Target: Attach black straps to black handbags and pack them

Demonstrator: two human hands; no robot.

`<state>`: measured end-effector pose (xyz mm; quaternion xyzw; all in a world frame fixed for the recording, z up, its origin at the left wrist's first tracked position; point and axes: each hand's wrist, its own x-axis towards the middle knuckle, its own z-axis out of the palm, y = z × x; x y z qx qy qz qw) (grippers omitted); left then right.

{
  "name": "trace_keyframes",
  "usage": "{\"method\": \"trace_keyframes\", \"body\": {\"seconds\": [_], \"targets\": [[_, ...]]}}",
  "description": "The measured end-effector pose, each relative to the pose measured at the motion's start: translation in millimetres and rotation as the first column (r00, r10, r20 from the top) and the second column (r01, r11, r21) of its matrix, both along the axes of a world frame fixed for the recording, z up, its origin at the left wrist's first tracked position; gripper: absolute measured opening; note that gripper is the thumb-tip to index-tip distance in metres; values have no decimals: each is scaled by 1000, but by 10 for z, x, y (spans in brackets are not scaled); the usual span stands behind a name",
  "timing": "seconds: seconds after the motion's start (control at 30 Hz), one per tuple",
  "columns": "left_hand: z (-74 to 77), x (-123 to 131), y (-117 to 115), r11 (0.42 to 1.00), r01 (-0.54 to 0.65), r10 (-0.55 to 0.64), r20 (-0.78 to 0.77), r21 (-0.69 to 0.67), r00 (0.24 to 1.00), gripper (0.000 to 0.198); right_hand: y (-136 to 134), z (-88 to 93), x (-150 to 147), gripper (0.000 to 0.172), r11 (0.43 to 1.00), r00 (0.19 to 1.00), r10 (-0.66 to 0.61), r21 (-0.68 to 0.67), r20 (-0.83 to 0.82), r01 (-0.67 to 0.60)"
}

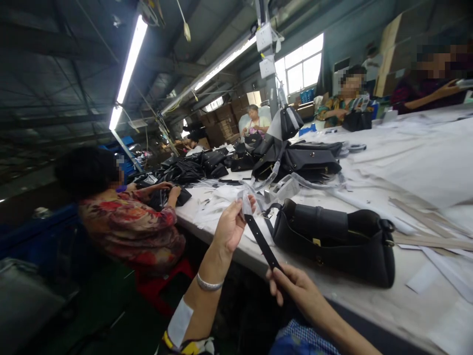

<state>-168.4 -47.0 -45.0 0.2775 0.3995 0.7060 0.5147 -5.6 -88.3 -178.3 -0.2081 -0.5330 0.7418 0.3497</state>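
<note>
A black strap (261, 240) with a row of small holes is stretched between my two hands in front of the table edge. My left hand (231, 224) pinches its upper part, where clear plastic wrap (245, 203) covers it. Lower down, my right hand (293, 286) grips the other end between thumb and fingers. Just beyond, to the right, a black handbag (332, 246) lies on the table with its top open and a gold-coloured clasp piece showing. The strap seems to run towards the bag's left side, but I cannot tell whether it is joined there.
The white-covered table (417, 172) bears a heap of black bags (299, 160) and paper strips (424, 240). At the left, a person in a flowered top (129, 227) handles a black item. Other people sit across the table. A post with sockets (266, 54) rises behind.
</note>
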Motion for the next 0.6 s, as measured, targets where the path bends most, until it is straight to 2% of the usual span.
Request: {"method": "trace_keyframes", "body": {"seconds": [0.1, 0.2, 0.3, 0.37, 0.5, 0.6], "targets": [[-30, -107, -44, 999, -51, 51, 52, -1, 997, 19, -210, -139, 182, 45, 995, 998, 62, -81, -8, -62], [-94, -112, -112, 997, -75, 74, 91, 7, 993, 19, -378, -161, 315, 46, 988, 998, 68, -136, -6, -68], [-190, 24, -258, 999, -46, 45, 90, 16, 995, 17, -456, -136, 321, 47, 988, 1000, 26, -152, -9, -27], [-255, 172, -409, 1000, 11, -12, 36, 10, 999, 15, -465, -117, 285, 47, 989, 1000, -9, -149, -14, 7], [-360, 461, -821, 989, 146, -150, -148, -38, 978, 19, -424, 6, 233, 56, 983, 988, -23, -183, -153, -5], [-422, 559, -1157, 970, 227, -241, -265, -84, 933, 25, -337, 239, 214, 69, 953, 947, -15, -293, -320, -84]]}}
